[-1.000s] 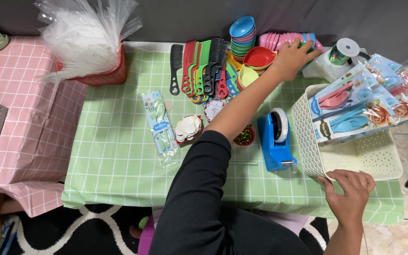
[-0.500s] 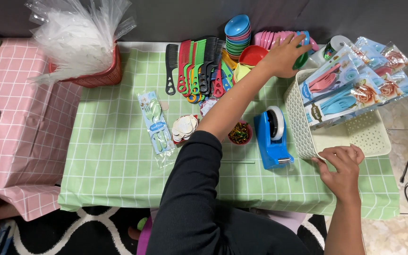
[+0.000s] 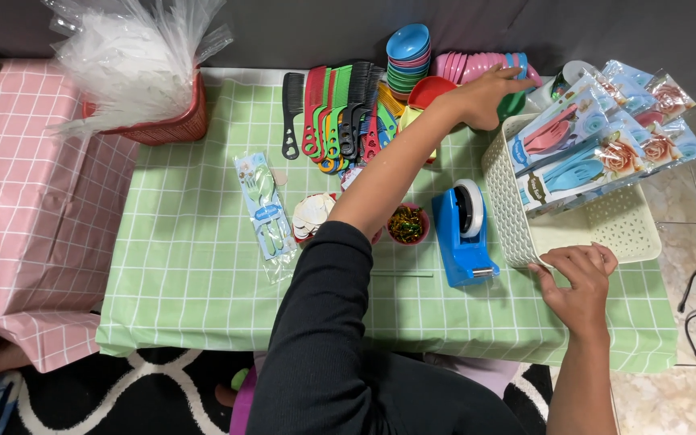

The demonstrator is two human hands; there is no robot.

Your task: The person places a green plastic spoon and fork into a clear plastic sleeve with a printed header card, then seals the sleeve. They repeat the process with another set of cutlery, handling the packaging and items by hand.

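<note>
My left hand [image 3: 485,95] reaches across the table to the far row of stacked plastic dishes [image 3: 477,63], fingers curled on a green piece there, grip not clear from here. My right hand [image 3: 580,278] rests open, fingers spread, on the near corner of the cream woven basket [image 3: 517,217], which holds packaged spoon-and-fork sets [image 3: 598,137]. Between my arms: blue tape dispenser [image 3: 462,234], small pink cup of coloured clips [image 3: 407,224], stack of round tags [image 3: 312,216]. My forearm crosses over the row of coloured combs [image 3: 336,117]. One packed cutlery set [image 3: 265,205] lies alone to the left; red basket of clear bags [image 3: 134,72] at far left. Green checked tablecloth [image 3: 187,266], pink checked one [image 3: 34,185] beside, tiled floor right. Versus a second ago: right hand has moved up from the table edge onto the basket; left hand stays at the dishes.
</note>
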